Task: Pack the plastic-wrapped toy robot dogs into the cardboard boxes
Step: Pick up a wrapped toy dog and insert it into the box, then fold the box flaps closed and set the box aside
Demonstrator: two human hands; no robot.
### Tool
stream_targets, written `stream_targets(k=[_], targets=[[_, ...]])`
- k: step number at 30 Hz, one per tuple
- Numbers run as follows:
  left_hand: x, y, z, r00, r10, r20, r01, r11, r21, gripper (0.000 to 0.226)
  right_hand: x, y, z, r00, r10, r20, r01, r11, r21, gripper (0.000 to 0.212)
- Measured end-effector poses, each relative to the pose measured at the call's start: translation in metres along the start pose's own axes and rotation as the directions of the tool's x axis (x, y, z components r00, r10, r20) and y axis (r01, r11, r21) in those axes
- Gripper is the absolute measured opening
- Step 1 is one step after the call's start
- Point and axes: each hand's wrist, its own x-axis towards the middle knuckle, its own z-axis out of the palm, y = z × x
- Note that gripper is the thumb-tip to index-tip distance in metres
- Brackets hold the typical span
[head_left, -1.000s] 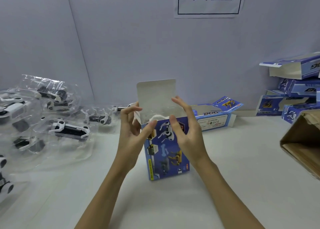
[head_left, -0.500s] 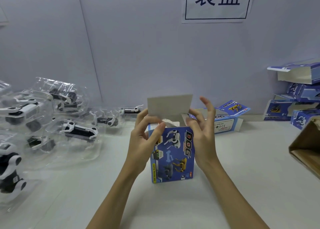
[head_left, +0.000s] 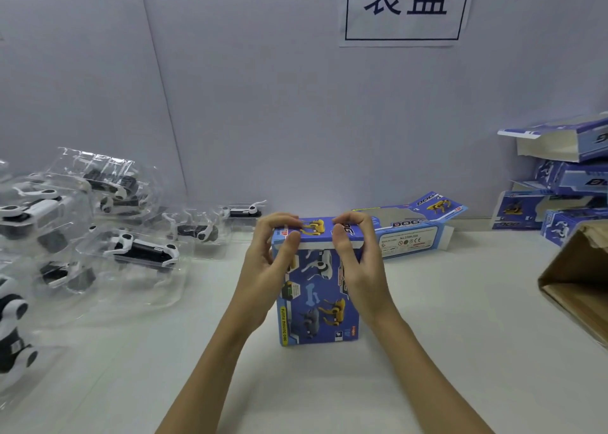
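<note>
A blue toy-dog box (head_left: 316, 305) stands upright on the white table (head_left: 444, 351) in front of me, its top flap folded down flat. My left hand (head_left: 268, 262) grips the box's upper left corner, fingers curled over the lid and thumb on the front. My right hand (head_left: 360, 259) grips the upper right corner the same way. Whatever is inside the box is hidden. Several plastic-wrapped black-and-white robot dogs (head_left: 141, 252) lie in clear shells at the left.
An open blue box (head_left: 414, 233) lies on its side behind the held one. A stack of blue boxes (head_left: 559, 187) stands at the far right against the wall. A brown carton (head_left: 582, 282) juts in at the right edge.
The box's top flap stood upright a second ago; both hands have folded it down and now hold the lid flat on the box.
</note>
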Motion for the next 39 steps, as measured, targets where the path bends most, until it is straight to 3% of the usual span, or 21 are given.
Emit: stream_targets(k=[2,4,7,8,10,12,16,20,25,39], targets=[[0.001,-0.005,0.002,0.997,0.034,-0.073,-0.032,0.999,0.027,0.042,0.001,-0.001,0.000,1.000,-0.016,-0.005,0.015,0.997,-0.075,0.029],[0.000,-0.010,0.003,0.980,0.052,-0.191,-0.032,0.994,0.107,0.053,0.000,-0.001,0.002,0.993,-0.064,-0.098,0.046,0.983,-0.176,0.031],[-0.004,-0.015,0.003,0.963,0.148,-0.227,-0.057,0.930,0.363,0.062,-0.003,-0.001,0.011,0.957,-0.046,-0.287,0.033,0.998,-0.048,0.033],[-0.005,-0.016,0.001,0.961,0.217,-0.174,-0.109,0.870,0.481,0.066,-0.004,-0.001,0.014,0.951,0.034,-0.308,-0.014,0.998,0.067,0.032],[-0.005,-0.017,-0.001,0.941,0.337,-0.024,-0.216,0.656,0.723,0.096,-0.006,0.001,0.015,0.952,0.171,-0.255,-0.117,0.970,0.211,0.033],[-0.004,-0.017,-0.002,0.933,0.354,0.067,-0.242,0.480,0.843,0.130,-0.006,0.003,0.014,0.971,0.194,-0.136,-0.170,0.970,0.174,0.038],[-0.005,-0.017,-0.005,0.936,0.334,0.115,-0.276,0.487,0.829,0.129,0.004,-0.002,-0.003,0.980,0.195,0.048,-0.197,0.979,0.051,0.036],[0.000,-0.021,-0.017,0.902,0.311,0.301,-0.413,0.407,0.815,0.124,0.008,-0.006,-0.012,0.976,0.179,0.127,-0.177,0.984,-0.024,0.031],[0.001,-0.022,-0.018,0.905,0.310,0.293,-0.402,0.393,0.827,0.126,0.002,-0.003,-0.002,0.975,0.167,0.144,-0.163,0.986,-0.037,0.048],[-0.001,-0.023,-0.014,0.908,0.309,0.283,-0.383,0.335,0.861,0.126,0.001,0.002,-0.003,0.985,0.135,0.111,-0.124,0.987,-0.104,0.052]])
